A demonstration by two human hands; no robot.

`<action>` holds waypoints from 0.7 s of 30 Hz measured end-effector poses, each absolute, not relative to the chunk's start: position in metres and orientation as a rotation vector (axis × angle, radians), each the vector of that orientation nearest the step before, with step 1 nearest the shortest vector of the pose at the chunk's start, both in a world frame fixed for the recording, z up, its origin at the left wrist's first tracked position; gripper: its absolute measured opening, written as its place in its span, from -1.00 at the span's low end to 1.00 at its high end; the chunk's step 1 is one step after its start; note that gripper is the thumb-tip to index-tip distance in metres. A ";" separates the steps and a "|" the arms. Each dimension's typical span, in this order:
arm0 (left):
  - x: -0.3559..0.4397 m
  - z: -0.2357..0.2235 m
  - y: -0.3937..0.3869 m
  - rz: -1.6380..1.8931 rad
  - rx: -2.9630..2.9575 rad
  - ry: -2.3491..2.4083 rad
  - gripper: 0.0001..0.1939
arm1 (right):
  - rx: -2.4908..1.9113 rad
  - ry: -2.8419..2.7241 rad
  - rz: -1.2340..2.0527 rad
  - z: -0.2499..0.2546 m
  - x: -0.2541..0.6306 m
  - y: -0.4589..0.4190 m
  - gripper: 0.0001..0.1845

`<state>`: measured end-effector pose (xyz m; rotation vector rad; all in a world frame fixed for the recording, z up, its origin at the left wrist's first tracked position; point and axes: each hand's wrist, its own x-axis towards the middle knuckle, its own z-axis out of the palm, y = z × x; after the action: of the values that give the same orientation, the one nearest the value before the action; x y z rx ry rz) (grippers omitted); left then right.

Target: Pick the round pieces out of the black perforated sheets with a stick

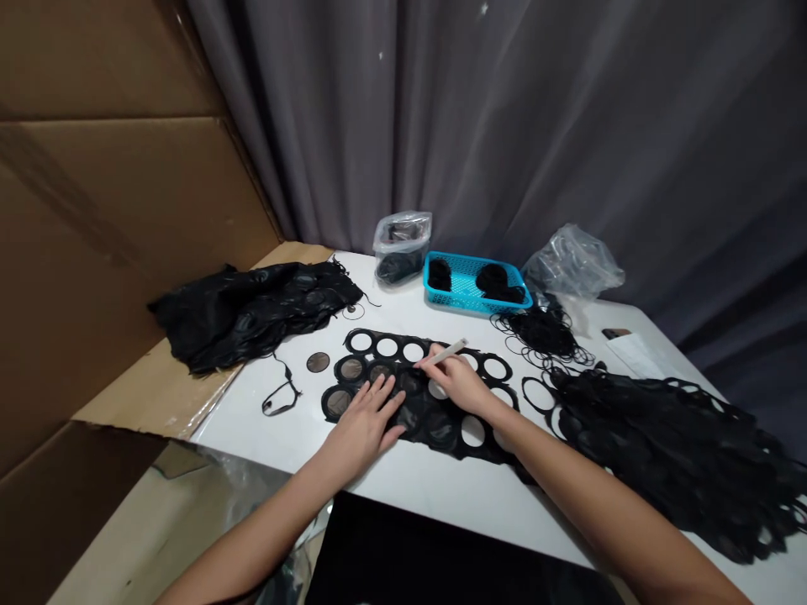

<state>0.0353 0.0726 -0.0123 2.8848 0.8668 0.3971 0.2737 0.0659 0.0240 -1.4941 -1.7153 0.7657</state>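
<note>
Left hand (362, 424) flat and open on the sheet, fingers spread, not gripping anything. Right hand (460, 382) closed around a thin pale stick (446, 353), pen-style, with the far end pointing to the upper right. Under both hands, dead center of the frame, a black sheet of joined rings (419, 412), some filled with dark see-through mesh, others just open holes onto the white table (441, 496).

Just left of the sheet, a loose mesh disc (318, 362) and a small black cord loop (281, 395). Upper left, a big heap of black ring sheets (252, 315) against brown cardboard (107, 210). Lower right, another heap (668, 454), pretty messy, with a tangle of thin black loops (542, 336) above it.

Along the back edge, a turquoise plastic basket (445, 262) with two black bundles inside, a clear bag of dark stuff (400, 248) on its left, and a crumpled clear bag (571, 265) on its right. Behind it all, a grey curtain (504, 109).
</note>
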 end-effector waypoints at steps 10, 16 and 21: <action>0.031 -0.015 0.070 0.414 2.873 0.852 -0.48 | -1.462 -1.771 0.941 0.012 0.260 0.063 -0.87; 0.030 -0.014 0.070 0.405 2.856 0.846 -0.49 | -1.465 -1.775 0.937 0.014 0.257 0.065 -0.87; 0.031 -0.011 0.070 0.371 2.867 0.854 -0.48 | -1.473 -1.756 0.925 0.011 0.256 0.064 -0.87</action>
<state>0.0306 0.0697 -0.0112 2.8668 0.8542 0.3707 0.2557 0.0644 0.0114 -1.4734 -1.7557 0.9251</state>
